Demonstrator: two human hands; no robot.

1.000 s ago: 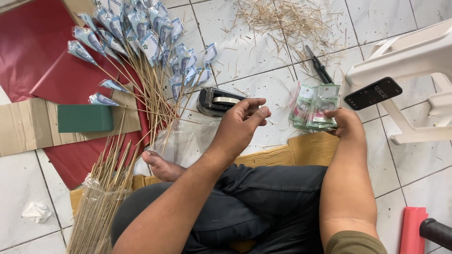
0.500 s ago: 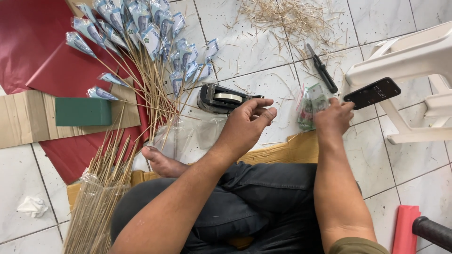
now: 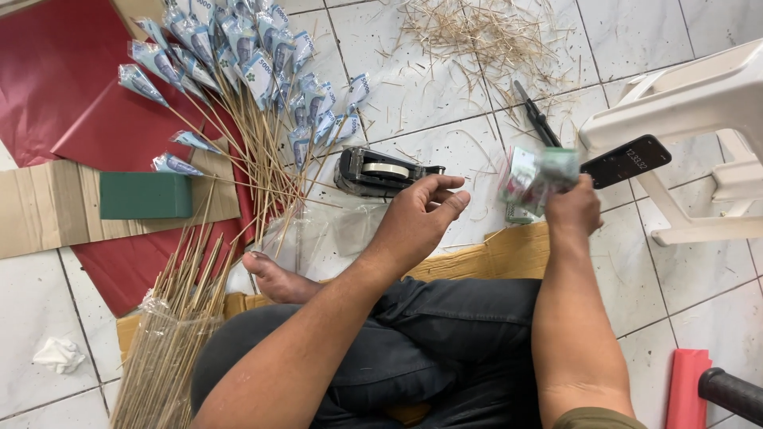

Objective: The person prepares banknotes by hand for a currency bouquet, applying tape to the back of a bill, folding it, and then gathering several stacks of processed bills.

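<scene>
We log the right hand (image 3: 574,208) closed around a blurred bundle of banknotes (image 3: 534,179), lifted above the tiled floor (image 3: 445,95) near the black phone (image 3: 625,160). Left hand (image 3: 416,222) empty — fingers loosely curled, half open, hovering just beside the black tape dispenser (image 3: 380,171). Note-tipped sticks (image 3: 238,71) lie fanned at upper left — bare sticks (image 3: 171,342) lower left.

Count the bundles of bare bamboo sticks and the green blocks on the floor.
1 bundle of bare sticks, wrapped in clear plastic at lower left beside the foot. 1 green block, on the cardboard strip at left. More may lie outside the frame.
</scene>
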